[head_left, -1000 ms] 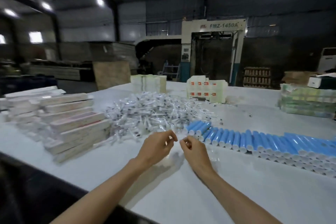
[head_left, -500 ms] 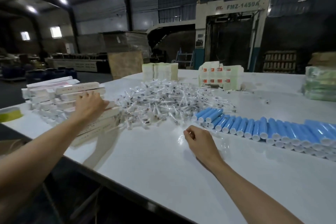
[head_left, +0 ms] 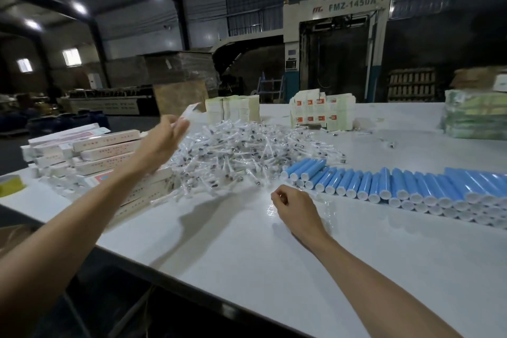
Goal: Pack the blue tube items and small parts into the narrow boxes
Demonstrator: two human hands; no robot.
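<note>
A long row of blue tubes (head_left: 384,184) with white caps lies on the white table (head_left: 247,255) at the right. A heap of small clear-wrapped parts (head_left: 247,153) fills the middle. Narrow white boxes (head_left: 109,151) are stacked at the left. My left hand (head_left: 164,137) is raised between the box stack and the heap, its fingers stretched out and blurred, with nothing visible in it. My right hand (head_left: 296,208) rests on the table in front of the tubes with its fingers curled. A clear packet (head_left: 270,210) glints beside its knuckles.
Stacks of pale folded cartons (head_left: 233,108) and red-marked cartons (head_left: 321,110) stand behind the heap. Green wrapped bundles (head_left: 474,115) sit at the far right. A yellow tape roll (head_left: 11,186) lies by the left edge. The table's near edge runs diagonally under my arms.
My left hand left my right, reached to the box stack, and has now lifted off it toward the heap. My right hand stayed in place on the table.
</note>
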